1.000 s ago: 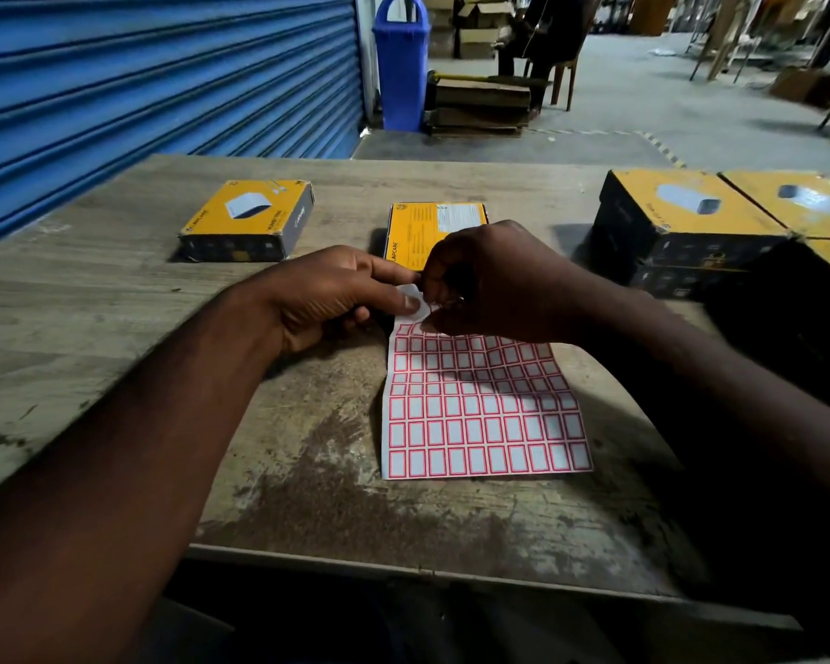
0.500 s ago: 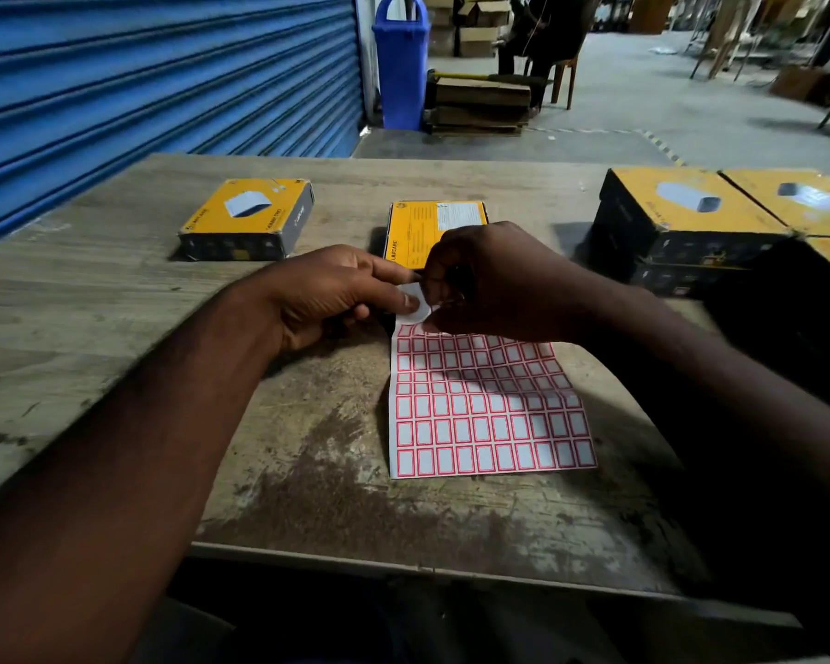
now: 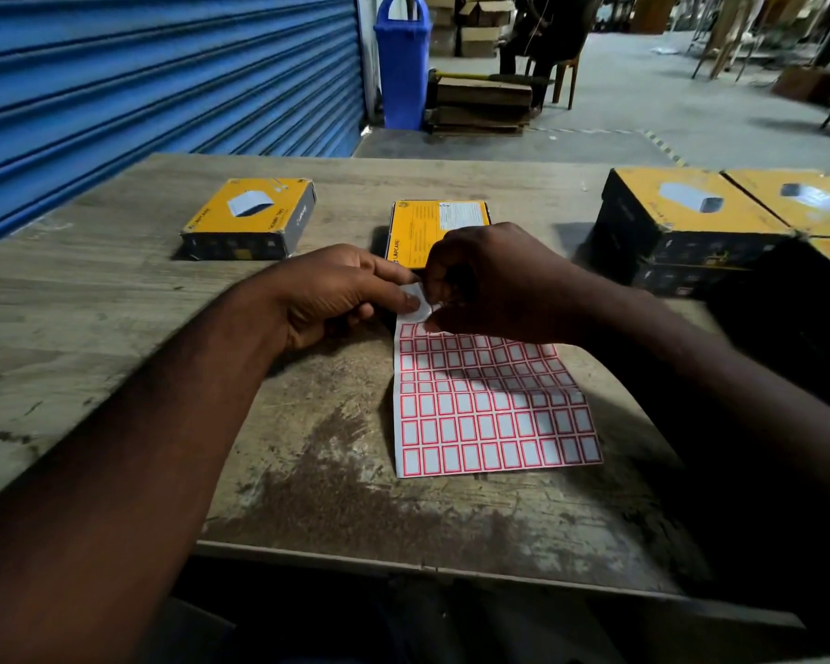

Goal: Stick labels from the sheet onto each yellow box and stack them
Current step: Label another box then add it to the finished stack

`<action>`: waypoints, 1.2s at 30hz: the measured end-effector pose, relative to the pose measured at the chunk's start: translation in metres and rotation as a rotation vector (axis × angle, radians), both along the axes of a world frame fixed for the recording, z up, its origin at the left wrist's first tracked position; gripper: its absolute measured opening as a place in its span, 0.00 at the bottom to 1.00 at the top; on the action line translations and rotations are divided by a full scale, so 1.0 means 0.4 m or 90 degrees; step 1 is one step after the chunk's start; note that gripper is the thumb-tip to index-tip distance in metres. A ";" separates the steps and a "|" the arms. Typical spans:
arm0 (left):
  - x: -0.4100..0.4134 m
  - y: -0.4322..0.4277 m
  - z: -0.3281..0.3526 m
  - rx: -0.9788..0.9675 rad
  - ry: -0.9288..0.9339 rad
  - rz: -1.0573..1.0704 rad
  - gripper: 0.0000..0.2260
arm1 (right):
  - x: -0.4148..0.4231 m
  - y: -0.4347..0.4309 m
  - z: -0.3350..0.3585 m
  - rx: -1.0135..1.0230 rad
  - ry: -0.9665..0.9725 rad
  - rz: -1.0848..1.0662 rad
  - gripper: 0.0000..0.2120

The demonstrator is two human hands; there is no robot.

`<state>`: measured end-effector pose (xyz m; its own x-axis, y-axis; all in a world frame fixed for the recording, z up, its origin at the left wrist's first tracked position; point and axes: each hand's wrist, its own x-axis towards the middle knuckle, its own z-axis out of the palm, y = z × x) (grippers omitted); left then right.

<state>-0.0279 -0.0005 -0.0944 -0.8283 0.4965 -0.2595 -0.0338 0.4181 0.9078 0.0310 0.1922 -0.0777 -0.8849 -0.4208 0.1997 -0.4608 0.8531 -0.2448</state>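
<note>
Head: sheet (image 3: 489,414) (corner) between left grip (image 3: 336,294), right grip (image 3: 494,285)

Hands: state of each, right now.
Left hand: pinches the curled top corner of the label sheet.
Right hand: fingers curled, pinching the same corner; whether a label is lifted cannot be told.

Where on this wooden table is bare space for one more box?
Bare wood lies left of the left hand, before the yellow box at far left, and between the white sheet of red-bordered labels and the near table edge. Crowded: the right, with stacked yellow boxes, and the centre, where left and right hand pinch the sheet.
</note>
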 end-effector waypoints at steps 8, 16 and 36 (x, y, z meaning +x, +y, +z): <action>-0.003 0.000 -0.005 0.005 0.001 0.021 0.15 | -0.002 -0.001 -0.006 -0.004 0.004 0.000 0.12; -0.004 0.001 -0.008 0.000 0.008 0.011 0.15 | 0.000 0.000 -0.007 0.000 0.008 0.000 0.09; 0.021 0.009 0.009 0.003 -0.008 0.036 0.06 | 0.001 0.004 0.001 -0.052 -0.018 -0.002 0.14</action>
<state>-0.0194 0.0031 -0.0907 -0.8518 0.4502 -0.2679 -0.0686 0.4112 0.9089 0.0315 0.1938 -0.0771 -0.8921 -0.4010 0.2080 -0.4498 0.8316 -0.3258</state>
